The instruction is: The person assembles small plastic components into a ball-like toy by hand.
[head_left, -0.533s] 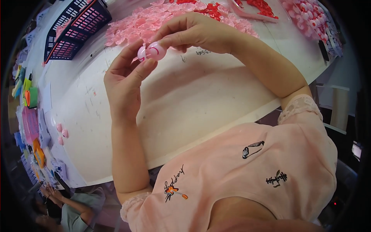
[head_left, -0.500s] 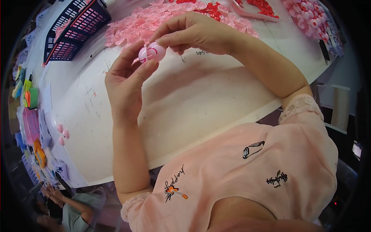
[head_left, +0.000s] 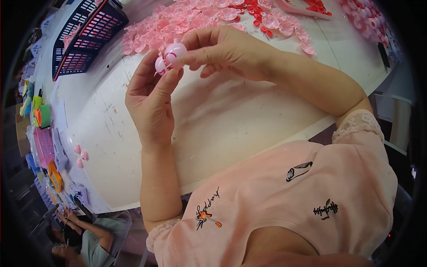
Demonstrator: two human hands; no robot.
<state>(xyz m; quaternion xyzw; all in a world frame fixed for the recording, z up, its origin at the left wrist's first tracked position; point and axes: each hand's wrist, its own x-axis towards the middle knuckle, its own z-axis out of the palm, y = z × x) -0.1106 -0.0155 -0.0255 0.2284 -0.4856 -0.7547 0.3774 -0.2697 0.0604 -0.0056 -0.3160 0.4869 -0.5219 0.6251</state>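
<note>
Above the white table, both my hands meet around a small glossy pink plastic toy part. It has a larger round lobe with a magenta curved line and a small knob on top, and a smaller rounded lobe beside it. Whether the lobes are one piece or two I cannot tell. My left hand pinches the part from below and the left, thumb against its lower edge. My right hand has its thumb and fingers closed at the right side of the larger lobe; its hidden fingertips lie behind.
A heap of pale pink plastic pieces and some red pieces spread behind my hands. Back left stands a navy basket; pink-and-red parts lie far right. Several pink bits rest at left. Another person sits lower left.
The pink part has been turned, so its knob now points up and the magenta line shows differently. My right hand has lowered slightly. The whole view has shifted a little.
</note>
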